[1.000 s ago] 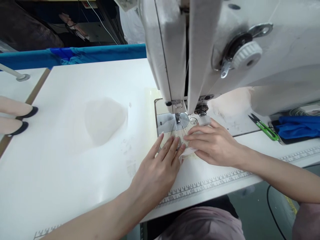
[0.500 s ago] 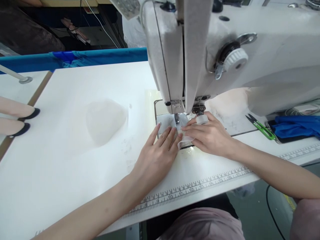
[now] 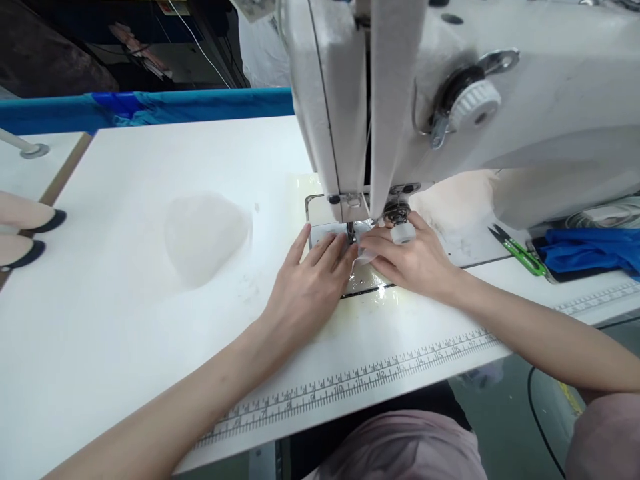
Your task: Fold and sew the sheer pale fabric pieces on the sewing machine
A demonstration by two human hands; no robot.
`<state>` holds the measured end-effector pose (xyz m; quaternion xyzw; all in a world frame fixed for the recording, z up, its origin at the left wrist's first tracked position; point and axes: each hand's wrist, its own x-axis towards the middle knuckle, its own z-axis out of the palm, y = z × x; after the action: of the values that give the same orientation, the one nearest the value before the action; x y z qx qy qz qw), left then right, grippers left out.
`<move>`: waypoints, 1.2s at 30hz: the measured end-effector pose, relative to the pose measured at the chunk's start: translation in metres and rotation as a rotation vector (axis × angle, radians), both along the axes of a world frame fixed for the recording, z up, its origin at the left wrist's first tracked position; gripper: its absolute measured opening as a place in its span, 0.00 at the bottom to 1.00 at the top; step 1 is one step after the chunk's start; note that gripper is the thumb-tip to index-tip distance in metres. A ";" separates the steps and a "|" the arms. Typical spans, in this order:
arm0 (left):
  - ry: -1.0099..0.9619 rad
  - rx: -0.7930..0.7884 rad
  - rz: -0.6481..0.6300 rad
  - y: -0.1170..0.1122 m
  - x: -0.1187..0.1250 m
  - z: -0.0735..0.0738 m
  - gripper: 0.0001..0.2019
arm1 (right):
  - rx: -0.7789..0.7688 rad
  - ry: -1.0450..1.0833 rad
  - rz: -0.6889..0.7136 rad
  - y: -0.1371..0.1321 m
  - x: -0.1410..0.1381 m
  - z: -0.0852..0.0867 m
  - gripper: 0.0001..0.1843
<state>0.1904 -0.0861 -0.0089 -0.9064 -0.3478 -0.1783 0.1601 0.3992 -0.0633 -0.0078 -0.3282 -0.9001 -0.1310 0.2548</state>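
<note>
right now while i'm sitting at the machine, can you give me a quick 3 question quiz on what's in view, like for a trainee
1. Multiple choice: what colour are the handles of the snips?
A red
B green
C yellow

2. True or false: the right hand touches the white fabric near the presser foot.

3. Fill in the blank: the left hand is held with its palm facing ____.

Key: 1 B; 2 true; 3 down.
</note>
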 end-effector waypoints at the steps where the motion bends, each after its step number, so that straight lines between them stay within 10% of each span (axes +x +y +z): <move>1: -0.027 -0.011 -0.006 0.001 -0.001 0.000 0.14 | -0.004 0.003 0.009 -0.001 -0.001 0.001 0.11; 8: -0.179 -0.252 -0.020 0.004 -0.006 0.007 0.14 | -0.103 0.145 0.068 -0.004 -0.001 0.000 0.10; 15: 0.027 -0.008 -0.063 -0.020 -0.004 0.011 0.15 | -0.031 0.084 0.137 -0.013 0.001 0.005 0.11; 36: -0.015 -0.040 -0.013 -0.004 -0.006 0.008 0.14 | 0.011 0.046 0.073 -0.004 -0.001 0.004 0.08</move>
<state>0.1846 -0.0905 -0.0013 -0.9103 -0.3467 -0.1792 0.1382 0.3980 -0.0671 -0.0038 -0.2968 -0.9046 -0.1192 0.2818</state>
